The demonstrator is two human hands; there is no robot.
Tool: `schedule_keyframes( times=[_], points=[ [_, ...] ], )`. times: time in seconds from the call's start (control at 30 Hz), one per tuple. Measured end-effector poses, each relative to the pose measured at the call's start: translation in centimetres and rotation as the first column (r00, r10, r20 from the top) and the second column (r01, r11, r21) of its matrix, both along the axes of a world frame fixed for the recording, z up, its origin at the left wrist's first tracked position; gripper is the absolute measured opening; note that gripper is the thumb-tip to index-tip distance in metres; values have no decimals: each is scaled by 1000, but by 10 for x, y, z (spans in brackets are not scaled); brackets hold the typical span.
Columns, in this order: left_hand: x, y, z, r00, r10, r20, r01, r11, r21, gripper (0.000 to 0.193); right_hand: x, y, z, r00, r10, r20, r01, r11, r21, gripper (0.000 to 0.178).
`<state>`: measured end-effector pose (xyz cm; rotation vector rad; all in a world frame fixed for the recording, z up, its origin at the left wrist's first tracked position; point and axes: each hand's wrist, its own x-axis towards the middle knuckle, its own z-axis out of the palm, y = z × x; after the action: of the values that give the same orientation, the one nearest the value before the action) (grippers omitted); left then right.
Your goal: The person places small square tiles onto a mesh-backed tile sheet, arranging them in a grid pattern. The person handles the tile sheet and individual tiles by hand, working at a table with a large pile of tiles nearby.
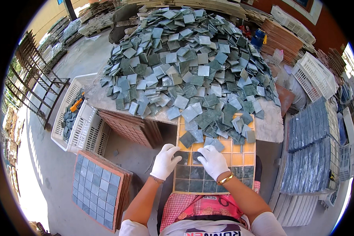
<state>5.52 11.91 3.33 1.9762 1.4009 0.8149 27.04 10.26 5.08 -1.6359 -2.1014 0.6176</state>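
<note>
The gloved left hand is curled, its thumb at a dark tile in the yellow grid tray; the right hand bends over a second tile in the next compartment. Whether either pinches, I cannot tell. Each tile looks light, stiff, brittle at the corners and perhaps slippery under gloves; opposite edges seem the best hold. Beyond, a loose tile pile covers much of the desk.

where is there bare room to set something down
Tabletop: the front right corner beside the tile pile, and a strip at left between pile and white plastic crate. Yellow grid tray: bare cells right of the right hand. Loose tiles crowd the table's middle and the tray's far end.
</note>
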Motion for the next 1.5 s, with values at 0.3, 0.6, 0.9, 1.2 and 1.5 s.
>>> schedule_keyframes(
  times=[0.3,0.6,0.9,1.2,1.5],
  points=[
    [18,-20,7,988,57,-142,-61,998,-23,49,-21,-9,0,977,-35,212,61,991,-119,37],
    [25,-66,6,869,12,-495,75,985,155,64,31,-43,-4,960,-33,-279,35,999,1,30],
    [38,-90,2,825,-191,-531,279,956,89,80,64,-61,14,961,-122,-248,151,983,104,23],
    [60,-53,10,911,-53,-408,174,948,266,62,49,-1,-1,965,-207,160,190,975,115,60],
    [102,29,27,855,-168,-490,301,932,205,51,107,1,7,800,-336,-496,243,939,-245,22]
  ],
)
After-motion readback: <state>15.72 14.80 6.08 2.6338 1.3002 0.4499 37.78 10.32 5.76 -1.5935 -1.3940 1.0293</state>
